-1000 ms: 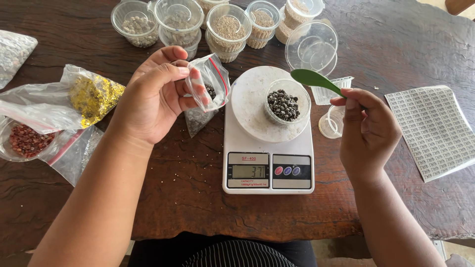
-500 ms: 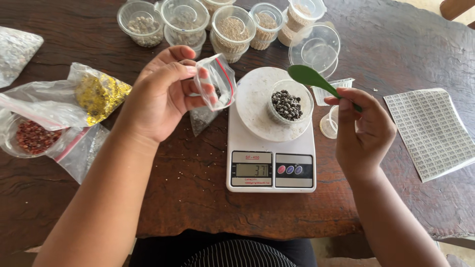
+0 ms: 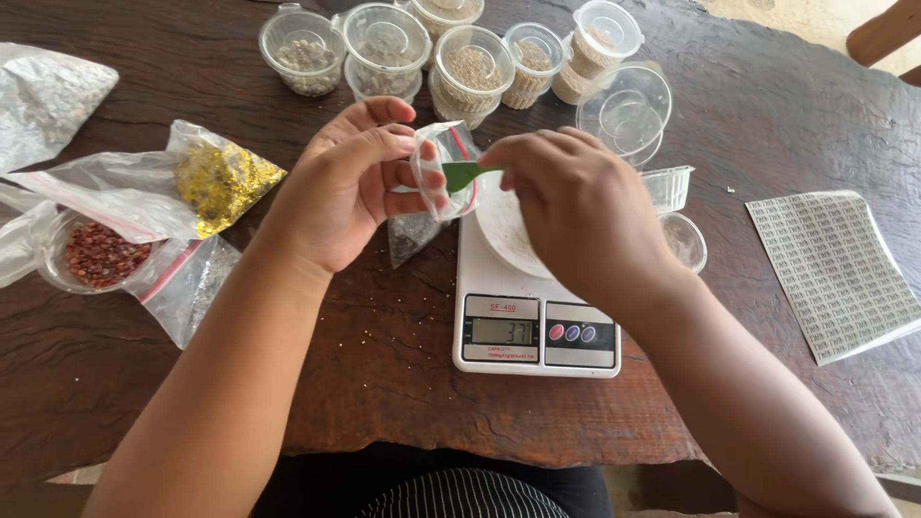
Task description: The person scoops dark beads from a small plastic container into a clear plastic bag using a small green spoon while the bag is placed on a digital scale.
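Spoon (image 3: 464, 174), green, is pinched in right hand (image 3: 574, 219), above the white scale (image 3: 533, 305) near the table (image 3: 384, 364) front edge. Its scoop end goes into the small zip bag (image 3: 443, 165), which left hand (image 3: 357, 184) grips closed-fingered by the mouth. Handle and the scale's cup are hidden under right hand; bag content hard to see. Spoon lies approx. level, long axis left-right, tip pointing left.
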